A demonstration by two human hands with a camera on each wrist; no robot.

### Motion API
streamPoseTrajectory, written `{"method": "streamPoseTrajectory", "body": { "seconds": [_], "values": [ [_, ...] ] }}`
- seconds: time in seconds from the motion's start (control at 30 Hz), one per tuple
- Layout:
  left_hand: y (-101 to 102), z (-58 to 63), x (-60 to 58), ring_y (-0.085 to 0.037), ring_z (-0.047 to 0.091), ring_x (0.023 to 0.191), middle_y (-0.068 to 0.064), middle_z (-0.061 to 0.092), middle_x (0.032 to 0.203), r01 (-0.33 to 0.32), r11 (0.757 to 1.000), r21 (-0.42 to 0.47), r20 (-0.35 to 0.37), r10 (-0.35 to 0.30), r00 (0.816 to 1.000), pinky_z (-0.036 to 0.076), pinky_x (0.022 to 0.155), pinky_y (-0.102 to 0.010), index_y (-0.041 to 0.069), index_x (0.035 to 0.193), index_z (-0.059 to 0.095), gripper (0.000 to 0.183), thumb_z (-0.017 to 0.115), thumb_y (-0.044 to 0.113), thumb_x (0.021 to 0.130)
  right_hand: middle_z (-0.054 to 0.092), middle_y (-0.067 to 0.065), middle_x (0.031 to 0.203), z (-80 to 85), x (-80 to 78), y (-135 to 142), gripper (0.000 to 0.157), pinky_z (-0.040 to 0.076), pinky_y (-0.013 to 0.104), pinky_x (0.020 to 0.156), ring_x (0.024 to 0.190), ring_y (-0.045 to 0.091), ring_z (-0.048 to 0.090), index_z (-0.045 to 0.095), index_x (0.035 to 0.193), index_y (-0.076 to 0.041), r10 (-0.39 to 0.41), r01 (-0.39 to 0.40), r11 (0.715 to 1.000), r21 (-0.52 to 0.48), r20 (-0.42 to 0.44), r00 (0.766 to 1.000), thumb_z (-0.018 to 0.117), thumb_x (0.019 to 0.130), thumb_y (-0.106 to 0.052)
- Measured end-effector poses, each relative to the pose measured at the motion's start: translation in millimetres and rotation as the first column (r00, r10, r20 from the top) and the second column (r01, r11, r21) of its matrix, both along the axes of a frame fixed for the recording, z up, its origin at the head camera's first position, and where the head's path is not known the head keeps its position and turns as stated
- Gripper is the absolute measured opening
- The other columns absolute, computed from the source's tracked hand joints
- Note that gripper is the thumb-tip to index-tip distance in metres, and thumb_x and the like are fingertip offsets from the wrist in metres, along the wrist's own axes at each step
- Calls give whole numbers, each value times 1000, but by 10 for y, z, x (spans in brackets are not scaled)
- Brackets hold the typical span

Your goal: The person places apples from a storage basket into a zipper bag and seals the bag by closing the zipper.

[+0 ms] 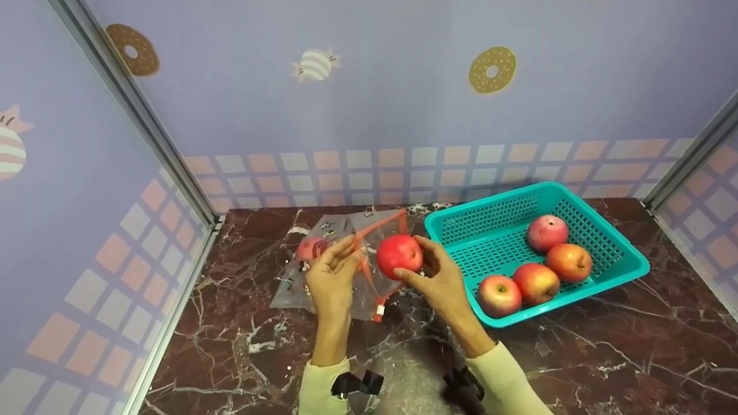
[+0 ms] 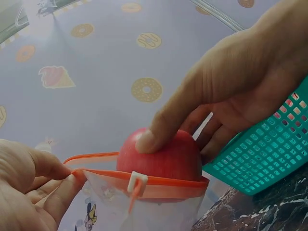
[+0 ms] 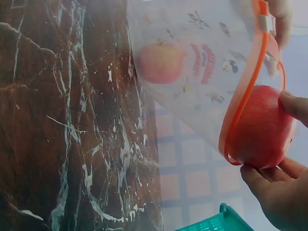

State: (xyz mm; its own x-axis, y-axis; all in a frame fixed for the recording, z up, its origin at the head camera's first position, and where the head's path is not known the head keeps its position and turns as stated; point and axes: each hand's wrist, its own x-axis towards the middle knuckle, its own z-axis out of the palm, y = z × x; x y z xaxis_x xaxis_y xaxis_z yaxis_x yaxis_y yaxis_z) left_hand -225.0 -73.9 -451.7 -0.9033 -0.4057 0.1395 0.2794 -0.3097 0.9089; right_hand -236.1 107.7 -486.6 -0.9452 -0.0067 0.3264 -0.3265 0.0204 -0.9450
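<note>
My right hand (image 1: 447, 282) grips a red apple (image 1: 399, 257) between thumb and fingers at the mouth of a clear zip bag (image 1: 363, 300). In the left wrist view the lower part of this apple (image 2: 163, 163) sits inside the orange-edged opening. My left hand (image 1: 333, 276) pinches the bag's orange rim (image 2: 79, 173), spreading the mouth. A white slider (image 2: 138, 183) shows on the zip strip. Another apple (image 3: 161, 62) lies inside the bag, seen through the printed plastic.
A teal basket (image 1: 631, 259) stands on the right, holding several red and yellow apples (image 1: 536, 283). The dark marbled tabletop (image 1: 230, 346) runs back to a lilac wall (image 1: 398, 115) with pink and white squares. Another wall panel (image 1: 86, 230) borders the left side.
</note>
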Motion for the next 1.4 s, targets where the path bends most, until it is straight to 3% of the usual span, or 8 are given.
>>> {"method": "streamPoseTrajectory", "body": {
  "seconds": [0.2,0.4,0.53,0.8,1.03,1.23,1.4],
  "values": [
    [11,3,-3,-26,78,89,-28,75,107,-9,1000,-2,11,9,1000,67,78,-32,-10,116,75,28,78,-14,88,64,18,139,-27,20,-81,77,60,44,101,123,28,66,56,147,2,-77,91,980,179,-83,994,95,83,-15],
    [32,-7,6,-27,77,87,-26,75,103,-6,1000,21,-21,7,1000,67,75,-32,-13,117,73,28,76,-16,89,63,22,139,-90,15,-145,75,58,48,103,125,33,64,58,144,6,-126,220,909,354,-269,955,95,80,-10],
    [38,-15,10,-25,77,87,-26,74,103,7,999,41,-41,-6,999,67,75,-30,-14,117,72,29,76,-16,89,63,24,137,-141,-5,-154,75,56,52,104,125,37,63,58,141,8,-132,270,871,410,-335,933,96,78,-5],
    [80,-9,9,-23,76,87,-21,75,103,28,998,64,-57,-24,998,66,74,-28,-12,116,73,29,78,-15,88,63,25,136,-253,-43,-105,72,57,55,100,122,39,63,57,143,8,-120,214,867,450,-227,966,93,84,-10],
    [106,-43,-1,-19,75,84,-20,75,103,20,997,74,-92,-13,996,65,71,-25,-12,116,72,28,77,-15,89,63,24,139,-328,-21,-83,68,60,55,96,120,38,66,55,147,7,-76,113,906,409,-106,991,86,93,-18],
    [89,-31,0,-20,76,85,-21,75,106,2,992,126,-124,14,992,65,73,-26,-14,117,70,28,73,-19,90,67,22,131,-393,-37,-44,49,61,57,92,112,41,69,61,140,6,-95,149,911,385,-156,983,79,99,-13],
    [40,-23,-11,-20,76,87,-20,75,106,-37,988,149,-121,56,991,66,75,-26,-14,117,70,27,72,-18,90,72,23,122,-477,-53,-26,36,62,55,90,105,39,71,66,134,8,-114,202,871,447,-216,970,72,99,1]
  ]
}}
